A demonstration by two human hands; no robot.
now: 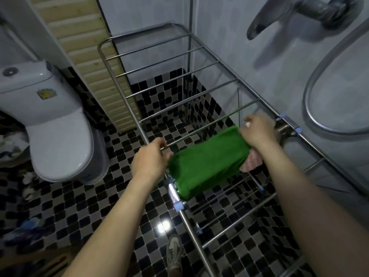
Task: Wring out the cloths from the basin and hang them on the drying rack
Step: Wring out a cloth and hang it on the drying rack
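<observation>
Left hand (150,159) and right hand (257,131) grip the green cloth (207,164) — stretched over the drying rack (159,62).

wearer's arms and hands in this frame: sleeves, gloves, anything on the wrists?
The left hand and right hand are bare, with no gloves and no rings, watch or bands visible. Both forearms are uncovered down to the frame edge, so no sleeves are in view. The only worn item showing is a light-coloured sneaker at the bottom.

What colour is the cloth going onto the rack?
The cloth is solid bright green, seen best in the head view.
</observation>
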